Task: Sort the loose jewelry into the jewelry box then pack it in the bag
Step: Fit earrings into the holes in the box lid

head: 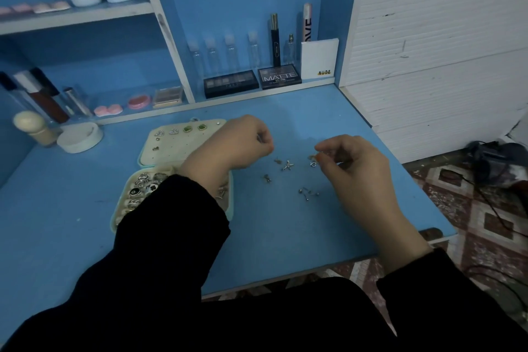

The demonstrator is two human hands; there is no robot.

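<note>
An open teal jewelry box (144,151) lies on the blue table, its cream lid panel holding several earrings and its lower tray (134,188) holding several rings. My left hand (237,143) hovers beside the lid with its fingers curled; whether it holds a small piece cannot be made out. My right hand (351,163) pinches a small gold-toned earring (313,156) just above the table. Loose pieces lie between the hands: a star-shaped earring (287,166), small studs (267,178) and a curved barbell (308,194). No bag is in view.
A white round dish (80,137) and a cream jar (31,127) stand at the left. Makeup palettes (280,76), small bottles and tubes line the back shelf. The table's right edge (405,174) drops to a tiled floor with cables.
</note>
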